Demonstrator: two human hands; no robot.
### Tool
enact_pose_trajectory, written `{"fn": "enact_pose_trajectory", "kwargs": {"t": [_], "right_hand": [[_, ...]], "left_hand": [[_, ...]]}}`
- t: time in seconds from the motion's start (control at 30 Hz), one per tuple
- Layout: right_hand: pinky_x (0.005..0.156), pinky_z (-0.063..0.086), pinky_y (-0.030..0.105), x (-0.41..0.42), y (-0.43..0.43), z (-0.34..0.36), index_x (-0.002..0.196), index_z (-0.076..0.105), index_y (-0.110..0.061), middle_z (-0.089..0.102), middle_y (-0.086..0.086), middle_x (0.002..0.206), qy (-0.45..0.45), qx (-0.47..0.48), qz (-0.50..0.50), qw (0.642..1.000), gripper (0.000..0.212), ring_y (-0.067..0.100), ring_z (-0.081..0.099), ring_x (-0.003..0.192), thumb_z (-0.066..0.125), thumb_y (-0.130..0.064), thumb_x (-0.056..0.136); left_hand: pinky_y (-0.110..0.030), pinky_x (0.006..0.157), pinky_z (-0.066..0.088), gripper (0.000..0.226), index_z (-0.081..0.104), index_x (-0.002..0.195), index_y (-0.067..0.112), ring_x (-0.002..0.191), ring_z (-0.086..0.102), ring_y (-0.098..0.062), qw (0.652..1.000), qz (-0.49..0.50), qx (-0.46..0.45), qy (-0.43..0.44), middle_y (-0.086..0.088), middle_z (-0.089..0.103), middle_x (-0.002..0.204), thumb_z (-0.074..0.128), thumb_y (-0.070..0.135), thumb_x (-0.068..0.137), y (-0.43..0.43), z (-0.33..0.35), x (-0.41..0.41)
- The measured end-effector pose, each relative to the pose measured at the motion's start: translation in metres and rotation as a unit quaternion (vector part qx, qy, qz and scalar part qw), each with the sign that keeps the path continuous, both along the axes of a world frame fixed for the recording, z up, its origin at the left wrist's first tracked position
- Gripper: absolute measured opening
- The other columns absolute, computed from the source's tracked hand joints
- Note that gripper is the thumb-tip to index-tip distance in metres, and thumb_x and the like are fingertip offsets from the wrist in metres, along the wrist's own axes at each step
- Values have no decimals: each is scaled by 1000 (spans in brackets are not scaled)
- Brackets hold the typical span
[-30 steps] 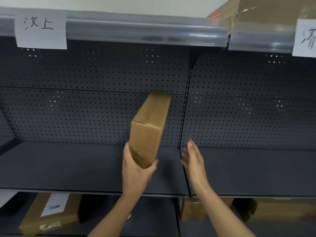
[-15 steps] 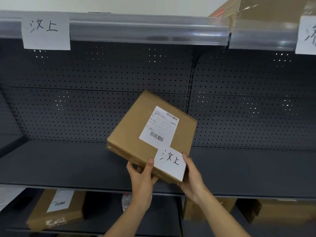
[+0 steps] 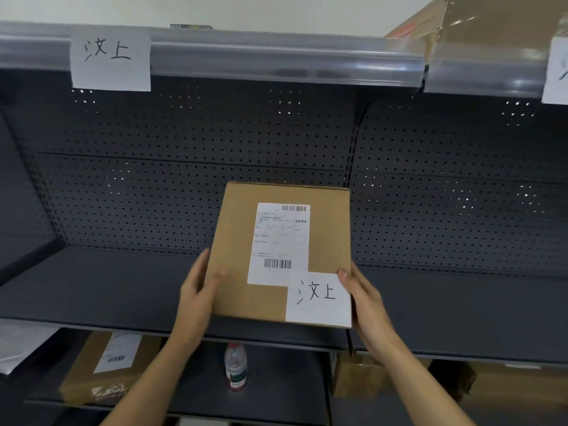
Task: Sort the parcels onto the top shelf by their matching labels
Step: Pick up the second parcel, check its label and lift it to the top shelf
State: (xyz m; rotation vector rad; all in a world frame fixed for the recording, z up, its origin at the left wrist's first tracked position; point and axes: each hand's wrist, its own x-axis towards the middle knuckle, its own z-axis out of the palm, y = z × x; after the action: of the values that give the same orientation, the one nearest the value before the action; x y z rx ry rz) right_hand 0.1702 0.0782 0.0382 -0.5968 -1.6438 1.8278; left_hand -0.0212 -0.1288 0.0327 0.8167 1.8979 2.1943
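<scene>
Dark perforated shelving fills the view, and now the parcel (image 3: 276, 256) has swung round: a second ago it was edge-on in the left hand (image 3: 196, 298) alone, now its face squares up, both hands clamped on its sides, right hand (image 3: 367, 302) too. Its handwritten tag (image 3: 318, 298) reads the same as the shelf label (image 3: 110, 59) up left. So it likely belongs on that top shelf (image 3: 276, 61).
</scene>
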Motion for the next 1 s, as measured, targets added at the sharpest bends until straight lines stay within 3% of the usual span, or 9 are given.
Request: {"fn": "enact_pose_trajectory", "kwargs": {"t": [0.1,0.23,0.33,0.5,0.57,0.7,0.83,0.93,1.0], "right_hand": [[110,40,33,-1,-12,5,154,35,-35,59,-9,144,-1,33,-21,999,70,6,57,127,62,-49,91],[120,27,35,-1,-30,11,153,22,-51,38,-18,158,0,79,-17,997,61,5,38,142,51,-46,99],[121,28,44,1,-44,12,140,26,-70,34,-24,159,37,146,-6,989,61,3,33,146,57,-49,91],[121,26,52,-4,-70,25,152,27,-49,35,-17,161,121,244,-16,962,68,8,30,150,55,-44,91],[121,27,49,-8,-81,35,152,29,-48,37,-19,160,146,263,-19,954,67,7,31,149,55,-42,91],[119,29,44,-15,-101,52,149,32,-52,39,-20,158,183,301,-19,936,65,8,34,148,56,-40,90],[118,33,37,-24,-124,73,153,32,-33,43,-16,157,237,318,4,918,66,11,37,147,56,-33,91],[110,40,22,-33,-139,97,150,33,-25,49,-24,149,272,312,20,910,63,5,45,141,57,-17,93],[107,44,23,-39,-147,116,151,34,-21,53,-21,147,295,297,22,908,63,6,50,137,54,-11,92]], "left_hand": [[-21,92,54,50,48,146,25,117,64,-8,998,-68,-12,-7,8,67,131,56,17,97,-6,-3,4],[-26,99,52,49,48,146,23,122,62,-12,997,-68,28,-29,5,66,134,55,18,98,-16,-5,6],[-18,96,52,50,49,145,22,119,63,-8,998,-36,55,-17,11,69,129,56,17,96,-26,-2,9],[-19,92,54,55,47,145,17,118,64,-8,993,23,97,56,9,68,130,55,22,91,-57,13,10],[-24,97,52,52,45,147,15,122,61,-12,990,41,107,82,4,65,135,54,19,95,-72,21,11],[-18,92,53,45,47,141,24,118,62,-6,984,68,118,114,14,67,130,53,14,97,-99,33,12],[-36,105,48,57,41,149,16,129,55,-22,975,103,128,150,-4,58,142,51,21,93,-132,49,12],[-27,102,49,57,39,150,13,128,57,-18,969,111,155,161,-2,60,140,55,19,96,-151,79,13],[-21,98,51,60,38,150,10,125,59,-13,961,120,163,187,-2,59,139,55,18,93,-160,105,11]]}}
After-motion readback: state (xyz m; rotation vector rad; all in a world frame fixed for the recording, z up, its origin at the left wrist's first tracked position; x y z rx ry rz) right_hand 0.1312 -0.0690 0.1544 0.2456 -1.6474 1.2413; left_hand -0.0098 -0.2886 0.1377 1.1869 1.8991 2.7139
